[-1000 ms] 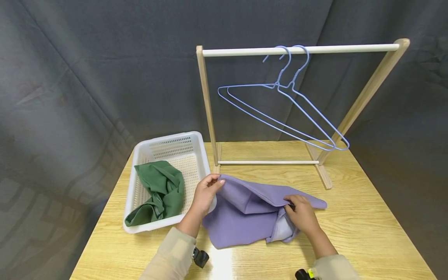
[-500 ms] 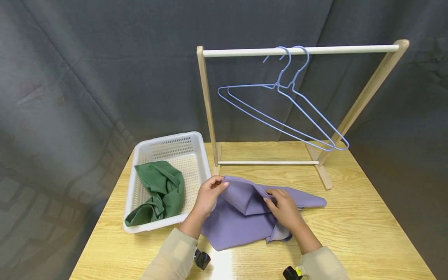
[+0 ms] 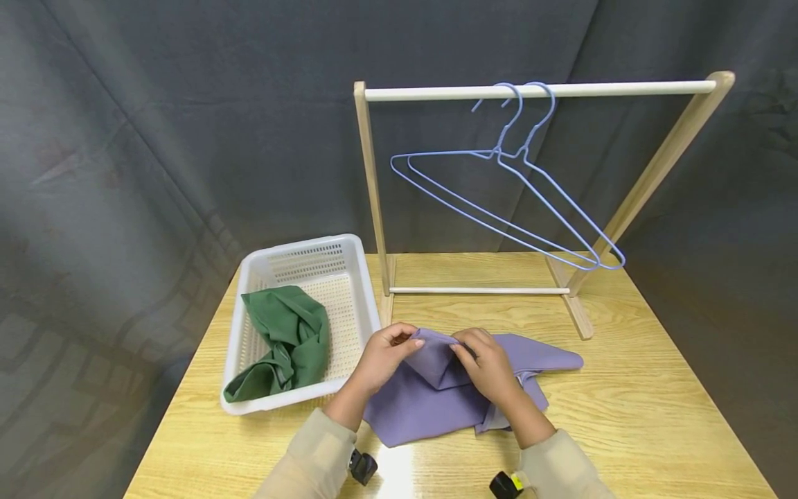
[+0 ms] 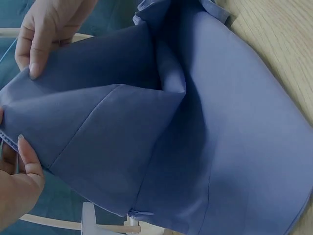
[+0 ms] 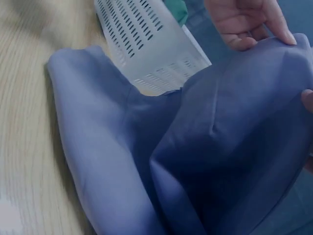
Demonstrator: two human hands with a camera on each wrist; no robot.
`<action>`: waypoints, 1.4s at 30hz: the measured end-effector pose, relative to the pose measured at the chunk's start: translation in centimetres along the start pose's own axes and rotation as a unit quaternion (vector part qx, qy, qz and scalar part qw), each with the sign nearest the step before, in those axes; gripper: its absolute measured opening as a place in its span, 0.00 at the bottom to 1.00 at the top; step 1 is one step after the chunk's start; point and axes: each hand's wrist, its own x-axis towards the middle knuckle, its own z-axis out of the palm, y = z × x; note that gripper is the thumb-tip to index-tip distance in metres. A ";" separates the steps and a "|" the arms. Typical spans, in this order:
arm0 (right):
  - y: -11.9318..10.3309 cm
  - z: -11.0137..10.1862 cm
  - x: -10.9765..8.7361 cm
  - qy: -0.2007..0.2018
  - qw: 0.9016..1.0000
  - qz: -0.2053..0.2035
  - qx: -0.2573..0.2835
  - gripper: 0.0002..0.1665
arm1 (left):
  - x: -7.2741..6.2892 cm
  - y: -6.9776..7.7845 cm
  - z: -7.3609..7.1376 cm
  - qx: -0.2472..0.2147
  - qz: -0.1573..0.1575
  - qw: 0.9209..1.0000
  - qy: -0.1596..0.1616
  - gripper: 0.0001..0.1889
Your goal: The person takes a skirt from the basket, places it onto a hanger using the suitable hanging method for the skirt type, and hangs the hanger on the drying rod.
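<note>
A purple garment (image 3: 430, 412) lies on the table, its upper edge lifted between both hands. My left hand (image 3: 382, 359) pinches that edge at one corner, thumb on the near side. A short way to the right, my right hand (image 3: 489, 364) pinches the same edge between thumb and fingers. In the left wrist view the cloth (image 4: 107, 127) opens into a hollow, with seams and a small zipper pull (image 4: 140, 213) at its side. The right wrist view shows the left thumb and fingers at the garment's rim (image 5: 293, 46); my right hand (image 5: 308, 100) is mostly cut off there.
Left of the garment stands a white perforated basket (image 3: 368, 298) holding a crumpled green cloth (image 3: 293, 333). Behind it, a wooden rack (image 3: 372, 180) carries two blue hangers (image 3: 499, 142) on its white bar. A grey curtain (image 3: 187, 138) hangs behind the table (image 3: 648, 402).
My right hand has slid left along the garment's edge, nearer to the left hand. The left hand has shifted slightly right and down, and the lifted edge between them is shorter.
</note>
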 end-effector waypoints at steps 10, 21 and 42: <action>0.4 -0.8 0.0 0.020 0.998 -0.019 0.048 0.13 | 0.1 -0.7 0.0 0.042 0.026 0.998 -0.035 0.05; 0.6 -2.1 -0.3 0.042 0.997 -0.007 0.069 0.15 | 0.0 -1.2 -0.2 0.082 0.019 0.995 -0.051 0.06; 0.4 -5.0 -0.1 0.084 0.991 0.013 0.104 0.13 | 1.0 -5.1 -0.1 0.146 0.060 0.986 -0.062 0.04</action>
